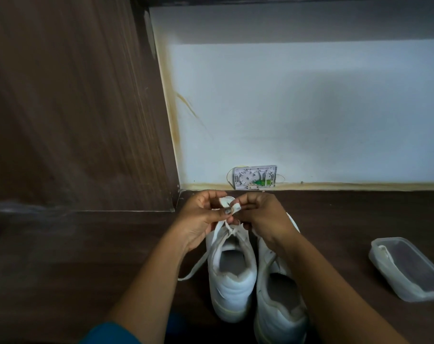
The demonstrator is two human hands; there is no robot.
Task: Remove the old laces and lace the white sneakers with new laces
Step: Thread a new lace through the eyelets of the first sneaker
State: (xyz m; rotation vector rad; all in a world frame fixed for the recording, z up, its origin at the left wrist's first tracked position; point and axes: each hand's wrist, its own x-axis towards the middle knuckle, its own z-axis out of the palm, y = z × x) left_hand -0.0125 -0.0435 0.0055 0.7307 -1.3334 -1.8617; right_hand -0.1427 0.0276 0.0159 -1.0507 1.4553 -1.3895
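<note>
Two white sneakers stand side by side on the dark wooden surface, heels toward me: the left sneaker (232,276) and the right sneaker (279,296). A white lace (227,202) rises from the left sneaker's upper eyelets, and one loose end trails off to the left (195,268). My left hand (202,218) and my right hand (265,216) meet above that shoe's tongue. Each pinches a folded part of the lace between thumb and fingers. The toes of both shoes are hidden behind my hands.
A translucent plastic container (407,268) lies at the right. A white wall box with small wires (255,176) sits at the base of the pale wall. A dark wooden panel (74,108) rises at the left.
</note>
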